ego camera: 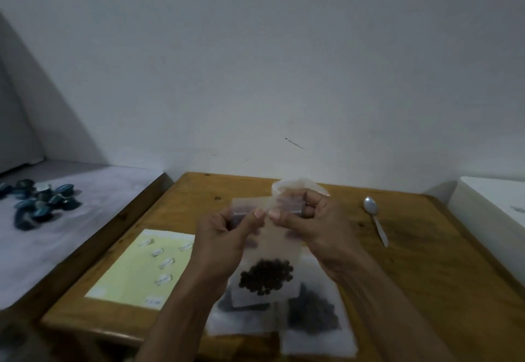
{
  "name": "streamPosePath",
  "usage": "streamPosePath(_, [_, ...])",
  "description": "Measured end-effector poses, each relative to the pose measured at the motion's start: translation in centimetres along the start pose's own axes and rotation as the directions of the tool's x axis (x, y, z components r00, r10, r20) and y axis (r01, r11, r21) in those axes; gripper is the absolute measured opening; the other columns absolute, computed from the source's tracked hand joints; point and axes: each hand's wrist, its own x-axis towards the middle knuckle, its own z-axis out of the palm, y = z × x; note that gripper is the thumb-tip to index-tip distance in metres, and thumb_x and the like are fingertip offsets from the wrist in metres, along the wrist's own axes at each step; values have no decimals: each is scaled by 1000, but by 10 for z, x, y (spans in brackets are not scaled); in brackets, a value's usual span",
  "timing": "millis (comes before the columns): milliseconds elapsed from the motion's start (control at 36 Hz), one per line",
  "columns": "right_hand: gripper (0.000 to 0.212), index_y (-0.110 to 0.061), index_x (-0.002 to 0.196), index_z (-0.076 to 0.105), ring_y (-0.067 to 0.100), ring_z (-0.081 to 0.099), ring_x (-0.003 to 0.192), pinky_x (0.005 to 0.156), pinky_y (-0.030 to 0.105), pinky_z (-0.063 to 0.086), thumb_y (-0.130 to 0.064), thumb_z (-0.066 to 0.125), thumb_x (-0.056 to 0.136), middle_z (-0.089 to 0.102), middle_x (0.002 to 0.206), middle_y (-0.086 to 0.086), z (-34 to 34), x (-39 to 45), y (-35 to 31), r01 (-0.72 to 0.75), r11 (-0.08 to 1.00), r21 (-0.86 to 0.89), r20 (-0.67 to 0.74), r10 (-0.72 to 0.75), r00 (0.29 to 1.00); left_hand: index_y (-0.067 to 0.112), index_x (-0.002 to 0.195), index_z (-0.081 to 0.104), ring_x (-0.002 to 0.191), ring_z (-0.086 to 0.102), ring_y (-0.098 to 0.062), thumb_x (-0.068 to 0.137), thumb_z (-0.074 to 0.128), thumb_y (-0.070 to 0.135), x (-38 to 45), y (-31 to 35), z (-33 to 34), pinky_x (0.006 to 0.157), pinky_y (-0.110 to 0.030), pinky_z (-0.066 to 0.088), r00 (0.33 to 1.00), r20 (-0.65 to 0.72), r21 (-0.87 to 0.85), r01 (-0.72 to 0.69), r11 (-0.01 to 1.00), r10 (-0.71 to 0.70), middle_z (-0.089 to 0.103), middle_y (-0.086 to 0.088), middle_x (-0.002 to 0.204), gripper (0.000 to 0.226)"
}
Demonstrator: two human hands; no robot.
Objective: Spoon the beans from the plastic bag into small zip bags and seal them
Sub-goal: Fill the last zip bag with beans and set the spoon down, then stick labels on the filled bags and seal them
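While my left hand (227, 236) and right hand (318, 228) are pinching the small zip bag (270, 251) at its strip above the beans (267, 276), I am pressing it. I should be sliding evenly, keeping beans low.

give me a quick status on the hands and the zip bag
Left hand and right hand both pinching top strip of zip bag, held up. Beans settled at bottom. Spoon lying aside. Nothing in the way.

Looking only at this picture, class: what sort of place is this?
Probably a plain room at home, used for hand packing: a small wooden table against a bare wall, a spoon, and a yellow label sheet.
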Motion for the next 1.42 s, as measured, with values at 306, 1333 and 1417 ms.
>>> streamPosePath(306, [37, -12, 105, 69, 23, 75, 90, 82, 43, 60, -11, 82, 70, 78, 95, 7, 50, 10, 14, -26, 999, 41, 205, 17, 979, 13, 85, 77, 74, 71, -16, 87, 72, 22, -28, 4, -49, 64, -29, 56, 979, -200, 107, -13, 994, 34, 76, -4, 78, 11])
streamPosePath(1333, [36, -16, 62, 62, 21, 65, 61, 58, 34, 52, -40, 68, 88, 64, 60, -2, 222, 124, 107, 137, 575, -806, 290, 184, 939, 3, 98, 74, 75, 71, -24, 94, 65, 29, -6, -11, -227, 57, -34, 56, 607, -759, -217, 106, 970, -237, 78, -12, 91, 27])
streamPosePath(1417, [35, -20, 70, 63, 21, 66, 71, 76, 37, 55, -52, 67, 83, 66, 68, -5, 233, 127, 113, 151, 492, -858, 278, 196, 940, 2, 98, 73, 89, 71, -33, 95, 64, 27, -5, -14, -231, 70, -42, 57, 609, -755, -232, 101, 968, -244, 77, -15, 95, 27])
